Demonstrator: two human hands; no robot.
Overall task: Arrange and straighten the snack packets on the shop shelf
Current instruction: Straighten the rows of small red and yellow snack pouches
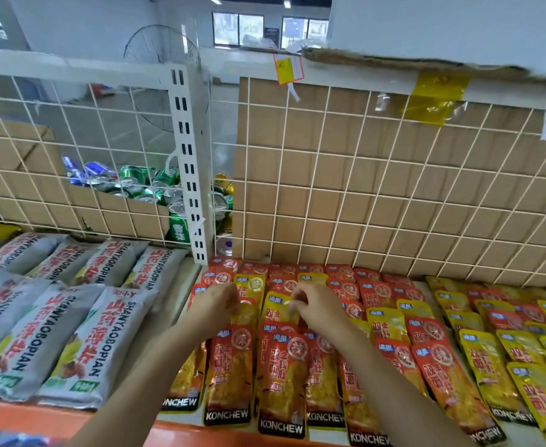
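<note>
Two hands reach among overlapping snack packets (391, 327) on the shelf (23, 416); the left hand (218, 304) pinches the left yellow packet (251, 293) by its side edge; the right hand (316, 309) pinches the right yellow packet (274, 309) at its top.

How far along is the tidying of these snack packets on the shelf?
Done: the grey Shanyaobopian packets lie in even rows, and the front red Konchew packets roughly line up. In hand: the left hand pinches one yellow packet and the right hand another yellow packet among the reds. Left: red and yellow packets on the right overlap, mixed and skewed.
</note>
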